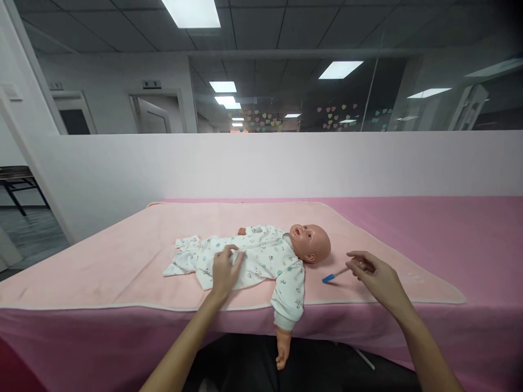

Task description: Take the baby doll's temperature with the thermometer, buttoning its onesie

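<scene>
So the person's left hand (226,270) is lying over the middle of the baby doll (255,257), fingers loosely curved with the thumb spread off to the side. Looks pretty relaxed, resting on the outfit and not clenched around anything, though the palm is turned away so you can't really see what's under it.

The right hand (373,275) is the one actually holding something: a thin stick with a blue end (328,278), pinched between the thumb and fingertips. The blue end points left and slightly near, just to the near-right of the doll's head. Can't tell if it's touching the blanket (102,261) or floating a bit above it.

Doll's on its back, head to the right, feet to the left, in a white patterned onesie (245,267). Its near arm flops right over the near edge of the table (457,234), hand dangling, while the far one pokes out beside the body. The peach blanket is spread over the pink table cover, and a white half wall (286,166) runs along the far side with glass above it.
</scene>
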A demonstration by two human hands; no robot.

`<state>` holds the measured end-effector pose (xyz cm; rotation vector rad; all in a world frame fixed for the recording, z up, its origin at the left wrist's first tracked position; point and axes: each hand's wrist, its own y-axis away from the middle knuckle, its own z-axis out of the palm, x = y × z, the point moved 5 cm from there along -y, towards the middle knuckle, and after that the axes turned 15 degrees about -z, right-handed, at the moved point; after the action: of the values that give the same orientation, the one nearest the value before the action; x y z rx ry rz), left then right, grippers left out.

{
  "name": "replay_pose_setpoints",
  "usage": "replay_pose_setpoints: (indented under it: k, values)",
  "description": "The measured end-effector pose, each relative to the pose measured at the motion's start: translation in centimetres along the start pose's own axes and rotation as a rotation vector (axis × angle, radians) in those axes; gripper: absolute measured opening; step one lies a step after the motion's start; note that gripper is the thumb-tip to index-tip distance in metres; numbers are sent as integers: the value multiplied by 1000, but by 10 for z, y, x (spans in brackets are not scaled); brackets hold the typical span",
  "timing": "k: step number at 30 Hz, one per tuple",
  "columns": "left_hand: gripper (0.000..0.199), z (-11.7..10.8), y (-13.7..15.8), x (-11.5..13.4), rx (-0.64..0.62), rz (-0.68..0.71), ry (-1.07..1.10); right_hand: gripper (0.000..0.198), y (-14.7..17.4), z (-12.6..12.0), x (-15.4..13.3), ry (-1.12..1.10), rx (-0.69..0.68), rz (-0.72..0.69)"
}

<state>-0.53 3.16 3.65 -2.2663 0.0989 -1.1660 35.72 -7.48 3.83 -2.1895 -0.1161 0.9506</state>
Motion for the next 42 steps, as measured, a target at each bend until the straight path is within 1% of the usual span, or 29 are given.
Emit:
replay_pose_setpoints:
  k: [2, 3, 4, 8, 10, 12, 13, 15, 17, 18, 19, 20, 22, 23, 24, 27, 28, 30, 32, 35, 38, 40, 42]
  values:
    - [27, -12, -2, -13, 146, -180, 137, 36, -9, -4, -11, -28, 74, -8]
    - [27, -16, -3, -17, 185, -220, 171, 37, -13, -3, -15, -29, 84, -17]
    - [27, -19, -3, -18, 202, -226, 177, 36, -16, 0, -17, -22, 75, -25]
    - [26, -20, -5, -16, 190, -141, 117, 33, -18, 18, -15, 61, -34, -92]
    - [27, -19, -5, -15, 168, -127, 105, 30, -17, 19, -13, 144, -45, -134]
    - [26, -17, -6, -14, 142, -113, 80, 26, -17, 15, -14, 218, -69, -146]
    - [26, -16, -6, -13, 131, -103, 62, 23, -17, 12, -17, 233, -113, -140]
    - [24, -15, -6, -11, 105, -79, 31, 20, -18, 6, -26, 175, -272, -109]
    - [24, -15, -6, -9, 85, -63, 14, 21, -19, -1, -43, -7, -462, -70]
    - [25, -15, -7, -9, 78, -59, 10, 21, -21, -5, -54, -137, -526, -52]
    - [25, -14, -7, -8, 74, -57, 4, 22, -23, -11, -66, -277, -540, -34]
    - [25, -14, -7, -8, 72, -55, -3, 24, -28, -18, -76, -422, -497, -18]
    - [25, -14, -8, -7, 68, -50, -22, 29, -40, -31, -89, -662, -309, 18]
    - [26, -14, -8, -6, 68, -47, -32, 31, -45, -34, -92, -732, -252, 42]
    - [26, -14, -8, -6, 66, -42, -41, 32, -49, -33, -93, -776, -233, 72]
    - [27, -13, -9, -6, 53, -29, -57, 28, -55, -18, -93, -816, -323, 159]
    - [27, -12, -9, -6, 49, -26, -64, 26, -56, -13, -92, -803, -322, 172]
    - [27, -10, -9, -6, 42, -20, -79, 22, -58, -9, -93, -725, -261, 177]
    - [26, -8, -10, -7, 38, -17, -91, 19, -55, -3, -99, -637, -252, 182]
    - [27, -6, -10, -8, 28, -19, -92, 18, -50, 3, -114, -555, -255, 120]
    - [26, -6, -9, -7, 22, -29, -88, 18, -49, 4, -121, -508, -212, 76]
    - [25, -6, -9, -7, 23, -34, -88, 18, -50, 7, -119, -580, -260, 124]
    - [25, -6, -9, -8, 26, -34, -90, 18, -50, 10, -118, -714, -315, 176]
